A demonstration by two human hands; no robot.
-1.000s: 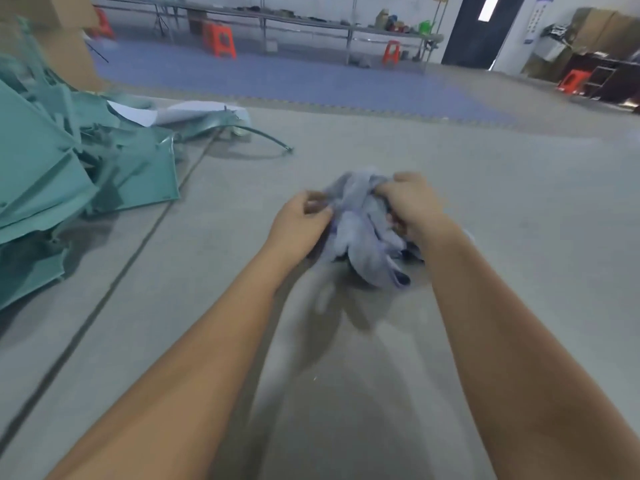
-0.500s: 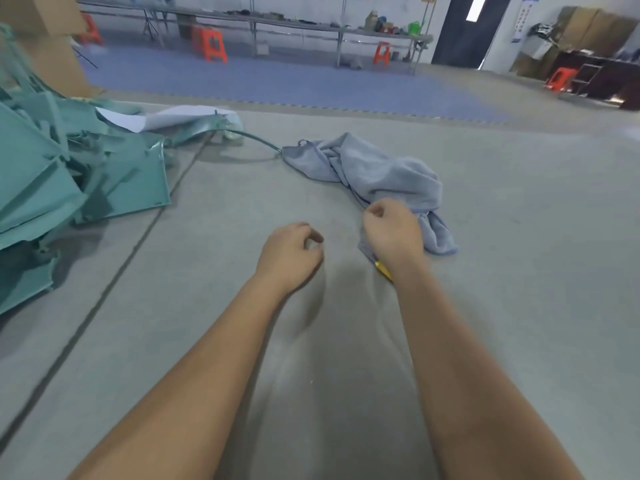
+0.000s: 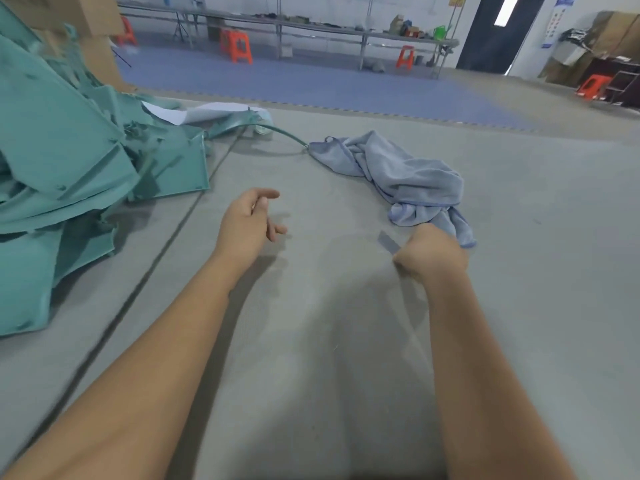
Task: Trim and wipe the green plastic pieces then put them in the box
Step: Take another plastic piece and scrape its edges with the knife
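Both my forearms reach forward, bare, side by side and well apart. My left hand (image 3: 251,220) hangs relaxed above the worktop, fingers loosely spread and pointing right, thumb uppermost, holding nothing. My right hand (image 3: 431,252) is curled into a fist, knuckles turned away from me, gripping a small blade (image 3: 388,241) that juts out to the left.

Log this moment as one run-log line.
left hand: open, empty | right hand: grips knife, blade out | cloth: on table | green pieces: piled left
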